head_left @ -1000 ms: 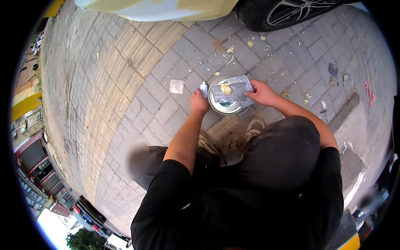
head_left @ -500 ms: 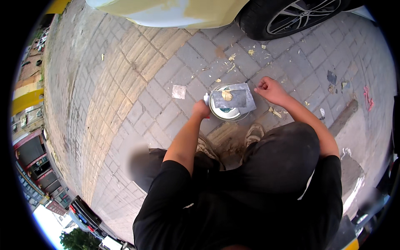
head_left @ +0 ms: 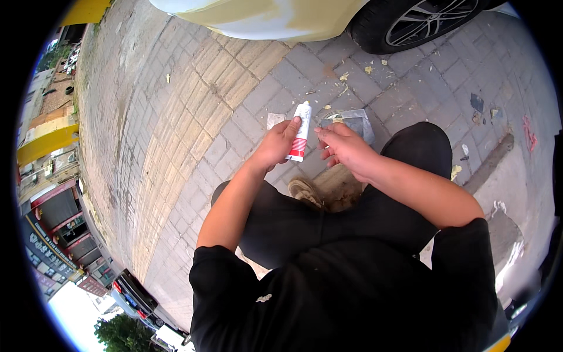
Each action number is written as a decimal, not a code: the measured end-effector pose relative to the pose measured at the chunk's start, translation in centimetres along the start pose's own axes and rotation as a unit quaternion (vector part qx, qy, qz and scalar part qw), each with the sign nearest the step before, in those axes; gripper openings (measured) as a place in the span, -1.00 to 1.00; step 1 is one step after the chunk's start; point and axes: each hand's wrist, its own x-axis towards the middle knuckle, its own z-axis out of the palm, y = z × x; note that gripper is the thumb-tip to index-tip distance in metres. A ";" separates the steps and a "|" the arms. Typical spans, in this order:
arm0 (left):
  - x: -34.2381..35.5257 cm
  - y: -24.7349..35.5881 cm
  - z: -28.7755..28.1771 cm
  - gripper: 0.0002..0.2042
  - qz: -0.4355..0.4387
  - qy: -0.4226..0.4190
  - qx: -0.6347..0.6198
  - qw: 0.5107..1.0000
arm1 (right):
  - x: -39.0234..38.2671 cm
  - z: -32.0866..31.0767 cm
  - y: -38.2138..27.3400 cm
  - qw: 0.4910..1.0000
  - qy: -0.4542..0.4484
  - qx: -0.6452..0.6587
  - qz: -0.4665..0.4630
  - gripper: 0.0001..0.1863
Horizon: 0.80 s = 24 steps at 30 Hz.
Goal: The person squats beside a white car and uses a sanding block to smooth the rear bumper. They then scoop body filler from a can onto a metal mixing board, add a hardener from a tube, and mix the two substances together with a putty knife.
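My left hand (head_left: 274, 145) is wrapped round a white squeeze tube (head_left: 299, 132) with a red striped end. The tube stands tilted, its narrow yellowish nozzle uppermost and the flat red end toward me. Just right of it, my right hand (head_left: 350, 149) has thumb and forefinger pinched together, the other fingers curled; what sits in the pinch is too small to make out. Behind that hand, grey sheets (head_left: 359, 121) lie over a round tin on the paving, mostly hidden by the hand.
A square whitish scrap (head_left: 275, 120) lies on the paving behind my left hand. Ahead are a car's pale yellow-patched bumper (head_left: 275, 26) and its black wheel (head_left: 404, 29). Yellowish flakes (head_left: 344, 77) are scattered on the bricks. A concrete edge (head_left: 489, 164) runs along the right.
My left hand has lifted the tube up from beside the tin. My right hand has come left and nearer, in front of the tin. The view has shifted slightly.
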 end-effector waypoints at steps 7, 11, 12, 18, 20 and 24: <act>1.7 -4.3 4.7 -0.40 0.039 -0.065 0.103 0.992 | 7.4 4.6 10.8 0.946 0.311 0.077 -0.052 -0.41; 3.2 -5.3 6.2 -0.39 -0.024 -0.083 0.107 0.991 | 6.9 4.1 10.2 0.938 0.339 0.064 0.034 -0.43; 4.2 -6.1 6.5 -0.39 -0.003 -0.070 0.101 0.992 | 7.2 3.7 10.2 0.939 0.338 0.048 0.035 -0.43; 8.0 -8.6 6.7 -0.34 -0.022 -0.078 0.000 0.997 | 9.9 2.9 13.8 0.948 0.316 -0.018 0.045 -0.36; 8.7 -9.6 6.8 -0.35 -0.019 -0.092 -0.017 0.995 | 10.0 2.6 13.4 0.947 0.313 -0.037 0.059 -0.33; 7.9 -8.5 7.6 -0.37 -0.027 -0.101 -0.052 0.993 | 10.3 2.0 13.4 0.945 0.315 -0.049 0.076 -0.34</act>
